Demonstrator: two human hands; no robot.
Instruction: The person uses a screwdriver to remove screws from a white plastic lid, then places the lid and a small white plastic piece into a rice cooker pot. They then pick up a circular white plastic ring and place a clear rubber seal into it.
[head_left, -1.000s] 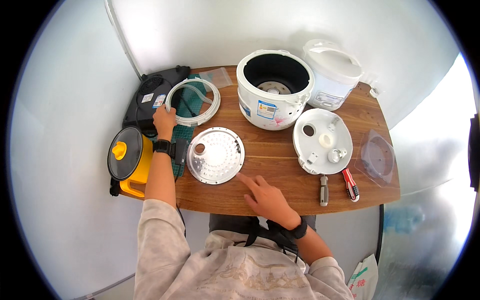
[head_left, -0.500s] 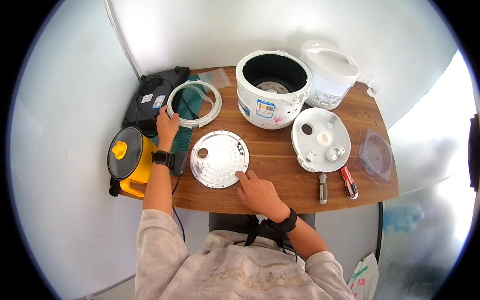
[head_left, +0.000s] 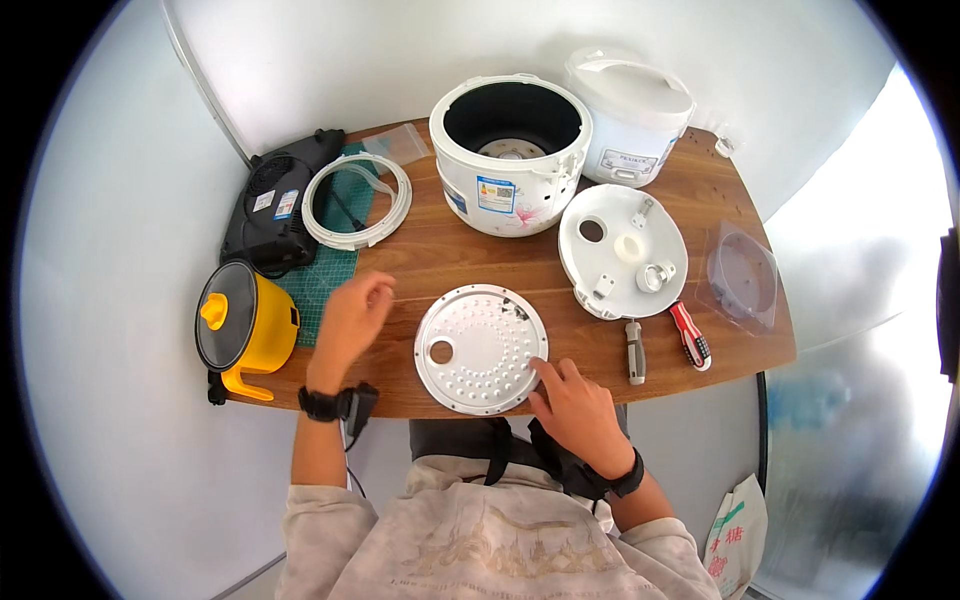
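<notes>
A round silver metal plate (head_left: 480, 345), with rows of raised dimples and one larger hole, lies near the table's front edge. My right hand (head_left: 580, 415) has its thumb and fingers closed at the plate's right rim. My left hand (head_left: 350, 325) is just left of the plate, above the wood, its fingers curled in with nothing visible in them. Beyond it a white plastic ring (head_left: 312, 210) rests partly on a green cutting mat (head_left: 318, 290). A white domed lid shell (head_left: 608, 262) with a round hole lies right of the plate, inner side up.
An open white rice cooker body (head_left: 510, 200) and a second white cooker (head_left: 635, 120) stand at the back. Grey (head_left: 636, 355) and red (head_left: 690, 335) screwdrivers lie by the shell. A clear plastic piece (head_left: 742, 275) is far right; a yellow pot (head_left: 265, 330) and black appliance (head_left: 265, 215) stand left.
My left hand has left the white ring and come toward me, its fingers now curled. The metal plate has slid nearer to me and to the right, together with my right hand.
</notes>
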